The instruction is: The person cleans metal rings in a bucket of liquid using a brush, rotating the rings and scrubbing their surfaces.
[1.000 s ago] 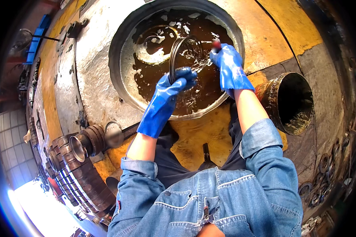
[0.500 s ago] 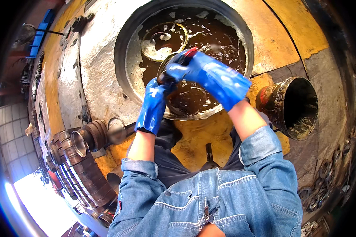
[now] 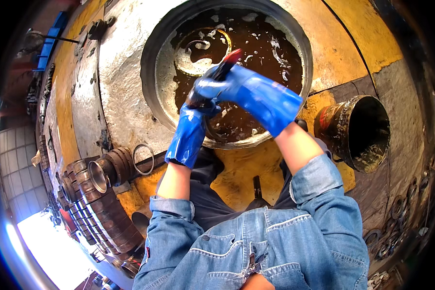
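Observation:
Both my hands wear long blue rubber gloves and meet over a round dark tub [image 3: 152, 87] of brown, foamy liquid. My right hand [image 3: 227, 87], smeared by motion, is closed around a black tool with a red end [image 3: 231, 59]; its working end is hidden. Just below it, my left hand [image 3: 191, 125] has its fingers curled around a dark piece that looks like part of a metal ring, mostly covered by the gloves. A large pale-edged ring [image 3: 191, 73] lies partly in the liquid at the tub's far left.
Left of my legs, dark metal rings [image 3: 99, 212] lie in stacked rows, with a thin bright ring [image 3: 152, 162] at their near end. A grimy open cylinder [image 3: 328, 118] lies on its side at the right. More rings [image 3: 398, 208] lie at the far right.
My right hand has shifted slightly to the left, and the tool's red end is tilted higher. The foam on the liquid has drifted. The left hand stays nearly in place.

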A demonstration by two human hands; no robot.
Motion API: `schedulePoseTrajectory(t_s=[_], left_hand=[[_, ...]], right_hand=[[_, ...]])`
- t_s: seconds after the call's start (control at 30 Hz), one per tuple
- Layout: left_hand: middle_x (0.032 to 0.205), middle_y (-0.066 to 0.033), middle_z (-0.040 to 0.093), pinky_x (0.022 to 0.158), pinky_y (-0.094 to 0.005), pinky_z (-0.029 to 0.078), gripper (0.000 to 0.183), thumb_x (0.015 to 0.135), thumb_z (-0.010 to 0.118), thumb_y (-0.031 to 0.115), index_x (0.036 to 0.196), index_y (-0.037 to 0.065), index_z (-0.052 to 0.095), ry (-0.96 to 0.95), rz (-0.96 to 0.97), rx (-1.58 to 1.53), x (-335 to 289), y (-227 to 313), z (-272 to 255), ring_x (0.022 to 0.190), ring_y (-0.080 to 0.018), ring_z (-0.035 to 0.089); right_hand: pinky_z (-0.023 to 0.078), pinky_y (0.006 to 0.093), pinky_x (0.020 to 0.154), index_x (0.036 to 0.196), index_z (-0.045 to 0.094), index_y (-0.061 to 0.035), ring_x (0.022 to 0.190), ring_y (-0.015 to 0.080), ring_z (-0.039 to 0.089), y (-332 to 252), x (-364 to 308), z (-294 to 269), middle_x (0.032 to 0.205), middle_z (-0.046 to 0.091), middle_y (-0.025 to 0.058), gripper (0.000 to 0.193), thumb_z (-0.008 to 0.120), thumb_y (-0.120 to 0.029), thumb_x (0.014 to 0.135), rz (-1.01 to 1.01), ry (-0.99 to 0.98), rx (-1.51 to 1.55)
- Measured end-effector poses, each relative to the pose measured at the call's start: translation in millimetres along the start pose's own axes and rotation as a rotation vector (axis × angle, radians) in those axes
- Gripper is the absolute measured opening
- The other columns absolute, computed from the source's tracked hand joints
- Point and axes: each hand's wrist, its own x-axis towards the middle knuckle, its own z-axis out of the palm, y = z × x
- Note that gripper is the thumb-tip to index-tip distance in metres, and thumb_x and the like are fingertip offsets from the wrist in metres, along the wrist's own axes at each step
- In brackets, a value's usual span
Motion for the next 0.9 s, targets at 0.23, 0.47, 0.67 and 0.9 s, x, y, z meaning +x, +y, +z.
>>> schedulePoseTrajectory(t_s=[0.23, 0.47, 0.67, 0.9], left_hand=[[0.118, -0.0147, 0.076, 0.089, -0.0311, 0.060, 0.041, 0.100, 0.072, 0.015, 0.136, -0.003, 0.063, -0.118, -0.044, 0.153, -12.5, 20.8, 6.4, 0.094, -0.0176, 0.072], [0.119, -0.0143, 0.076, 0.083, -0.0275, 0.058, 0.042, 0.102, 0.069, 0.018, 0.137, -0.005, 0.062, -0.221, -0.099, 0.165, -10.7, 29.9, 27.0, 0.088, -0.0136, 0.070], [0.109, -0.0146, 0.077, 0.075, -0.0262, 0.055, 0.047, 0.104, 0.068, 0.026, 0.137, -0.007, 0.062, -0.522, -0.183, -0.064, 0.2, 23.9, 32.9, 0.083, -0.0133, 0.068], [0.123, -0.0195, 0.072, 0.105, -0.0439, 0.056, 0.049, 0.105, 0.066, 0.022, 0.144, -0.004, 0.056, -0.444, 0.040, 0.077, -19.5, 16.7, 54.3, 0.113, -0.0290, 0.071]], right_hand=[[0.055, 0.0387, 0.082, 0.103, 0.078, -0.0046, 0.084, 0.0293, 0.072, -1.7, -14.8, -25.8, 0.091, 0.077, 0.0168, 0.049, 0.067, -0.050, 0.087, 0.197, 0.434, -0.116], [0.056, 0.0405, 0.101, 0.123, 0.075, -0.0080, 0.115, 0.0350, 0.073, 33.7, -26.0, -61.4, 0.122, 0.076, 0.0161, 0.051, 0.071, -0.047, 0.090, 0.718, 0.511, -0.454], [0.055, 0.0421, 0.099, 0.119, 0.076, -0.0076, 0.112, 0.0355, 0.073, 9.7, -42.6, -73.5, 0.117, 0.077, 0.0186, 0.053, 0.074, -0.050, 0.088, 0.668, 0.573, -0.477], [0.055, 0.0431, 0.092, 0.110, 0.073, 0.0018, 0.102, 0.0387, 0.072, 16.1, -75.2, -86.4, 0.107, 0.075, 0.0254, 0.051, 0.072, -0.046, 0.091, 0.255, 0.839, -0.381]])
